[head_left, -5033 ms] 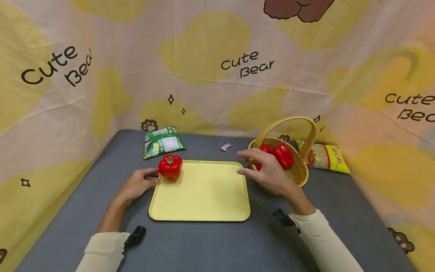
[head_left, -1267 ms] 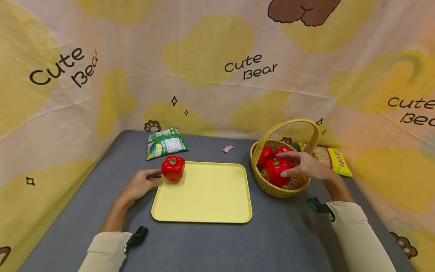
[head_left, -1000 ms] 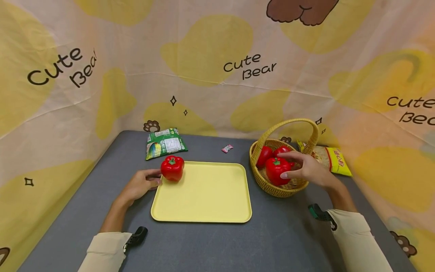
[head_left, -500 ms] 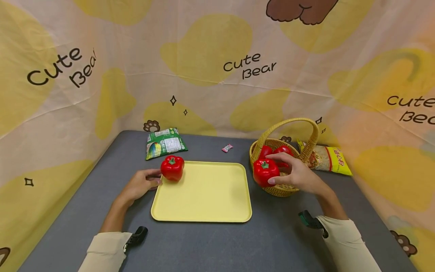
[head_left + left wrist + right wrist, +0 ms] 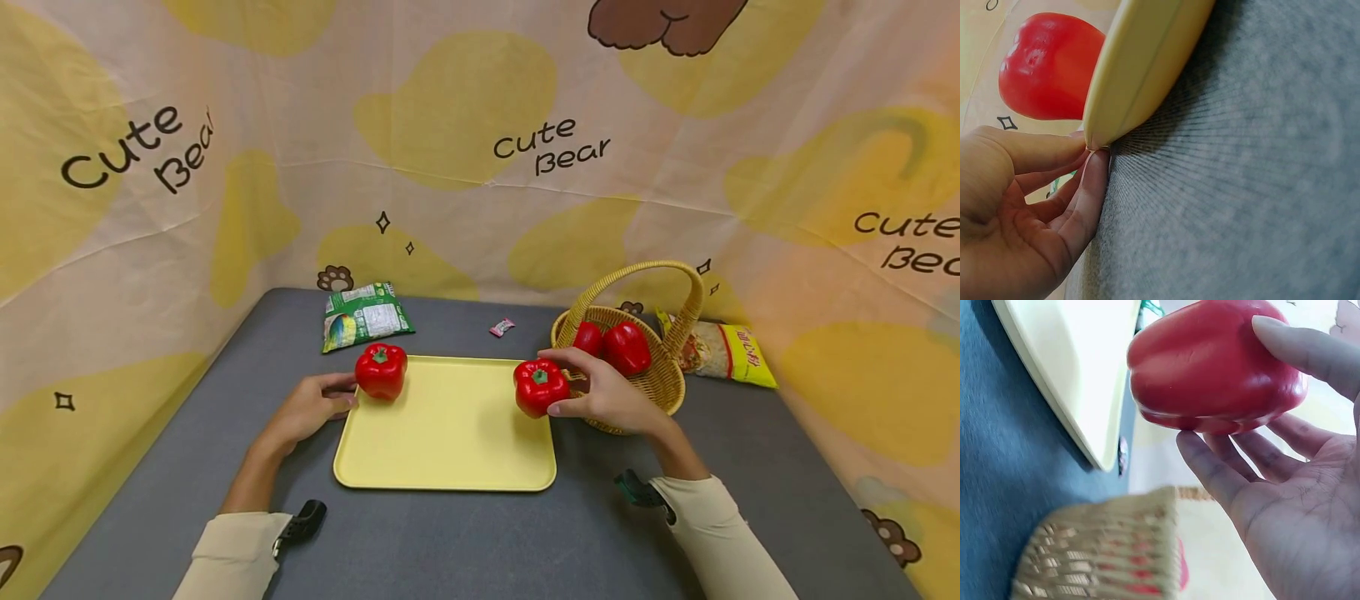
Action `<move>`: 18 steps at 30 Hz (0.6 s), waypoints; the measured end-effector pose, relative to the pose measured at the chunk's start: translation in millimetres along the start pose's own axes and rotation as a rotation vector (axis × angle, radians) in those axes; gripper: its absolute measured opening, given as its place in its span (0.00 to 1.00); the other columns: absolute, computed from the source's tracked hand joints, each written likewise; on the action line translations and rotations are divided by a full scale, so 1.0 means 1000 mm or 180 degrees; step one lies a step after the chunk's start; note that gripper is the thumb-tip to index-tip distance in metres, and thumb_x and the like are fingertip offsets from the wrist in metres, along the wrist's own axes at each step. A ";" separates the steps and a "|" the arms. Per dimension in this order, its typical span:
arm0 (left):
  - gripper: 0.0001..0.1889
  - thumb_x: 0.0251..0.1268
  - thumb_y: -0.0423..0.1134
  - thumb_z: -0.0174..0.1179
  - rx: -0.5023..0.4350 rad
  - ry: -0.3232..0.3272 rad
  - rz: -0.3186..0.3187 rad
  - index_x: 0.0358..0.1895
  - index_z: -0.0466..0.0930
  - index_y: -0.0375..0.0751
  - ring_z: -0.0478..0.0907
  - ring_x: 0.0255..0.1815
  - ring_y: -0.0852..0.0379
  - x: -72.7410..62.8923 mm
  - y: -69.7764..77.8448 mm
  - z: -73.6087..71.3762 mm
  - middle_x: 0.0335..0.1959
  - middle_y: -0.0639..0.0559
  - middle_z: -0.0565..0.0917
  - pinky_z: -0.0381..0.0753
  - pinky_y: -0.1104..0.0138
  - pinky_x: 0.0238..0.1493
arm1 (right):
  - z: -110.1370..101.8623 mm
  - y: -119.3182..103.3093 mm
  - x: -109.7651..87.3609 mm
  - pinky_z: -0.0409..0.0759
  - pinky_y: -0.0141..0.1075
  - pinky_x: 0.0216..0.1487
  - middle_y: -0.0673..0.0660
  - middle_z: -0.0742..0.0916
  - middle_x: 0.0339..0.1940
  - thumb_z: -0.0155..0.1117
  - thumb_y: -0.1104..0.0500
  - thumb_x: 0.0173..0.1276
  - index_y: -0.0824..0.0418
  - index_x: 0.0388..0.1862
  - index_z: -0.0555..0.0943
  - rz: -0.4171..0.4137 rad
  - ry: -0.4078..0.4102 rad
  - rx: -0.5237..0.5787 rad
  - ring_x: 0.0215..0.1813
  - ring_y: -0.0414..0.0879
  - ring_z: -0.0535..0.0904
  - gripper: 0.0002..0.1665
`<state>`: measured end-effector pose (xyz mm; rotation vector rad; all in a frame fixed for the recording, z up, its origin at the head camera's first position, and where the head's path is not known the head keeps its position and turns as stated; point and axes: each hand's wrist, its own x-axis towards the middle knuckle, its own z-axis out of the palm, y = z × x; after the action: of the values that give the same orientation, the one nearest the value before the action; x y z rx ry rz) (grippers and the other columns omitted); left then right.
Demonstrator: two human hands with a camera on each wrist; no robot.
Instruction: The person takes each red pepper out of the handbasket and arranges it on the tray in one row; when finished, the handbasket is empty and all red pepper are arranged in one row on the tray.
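My right hand (image 5: 606, 396) holds a red bell pepper (image 5: 541, 387) between thumb and fingertips, over the right edge of the yellow tray (image 5: 450, 442). In the right wrist view this bell pepper (image 5: 1210, 365) is raised above the tray's level. Thumb and fingertips of my left hand (image 5: 1029, 212) pinch the tray's left rim (image 5: 1141, 69). Another red bell pepper (image 5: 381, 372) stands on the tray's back left corner, close to that hand. The wicker basket (image 5: 663, 385) sits right of the tray, partly behind my right hand, with red bell peppers (image 5: 627, 347) inside.
Behind the tray lie a green snack packet (image 5: 365, 316) on the left and a small pink wrapped candy (image 5: 502, 327). A yellow food packet (image 5: 738, 356) lies to the right of the basket, whose tall handle (image 5: 637, 267) arches upward. Printed cloth walls (image 5: 450, 108) border the grey table (image 5: 435, 542).
My right hand has lifted one bell pepper out of the basket and carried it left to the tray's right edge. The left hand has stayed at the tray's left rim.
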<state>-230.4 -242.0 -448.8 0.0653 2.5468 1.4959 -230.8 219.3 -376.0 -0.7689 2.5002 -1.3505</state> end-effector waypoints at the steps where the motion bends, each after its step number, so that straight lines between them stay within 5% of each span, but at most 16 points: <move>1: 0.26 0.79 0.33 0.58 -0.0005 0.0003 -0.0002 0.75 0.70 0.26 0.82 0.63 0.38 0.000 0.000 0.000 0.69 0.28 0.78 0.88 0.57 0.58 | 0.003 0.000 0.002 0.85 0.51 0.63 0.61 0.76 0.75 0.81 0.55 0.61 0.59 0.79 0.70 0.0031 -0.0011 0.0025 0.71 0.65 0.75 0.49; 18: 0.26 0.79 0.32 0.58 -0.0021 0.0000 0.0068 0.75 0.70 0.24 0.82 0.63 0.36 -0.003 0.002 -0.001 0.68 0.27 0.78 0.88 0.55 0.58 | 0.047 0.001 0.045 0.85 0.49 0.63 0.59 0.81 0.69 0.81 0.53 0.61 0.57 0.78 0.72 0.0181 -0.0051 0.0309 0.69 0.60 0.77 0.47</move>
<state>-227.6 -242.2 -445.8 0.0920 2.5488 1.5120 -250.4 162.1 -400.0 -0.6804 2.4051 -1.4283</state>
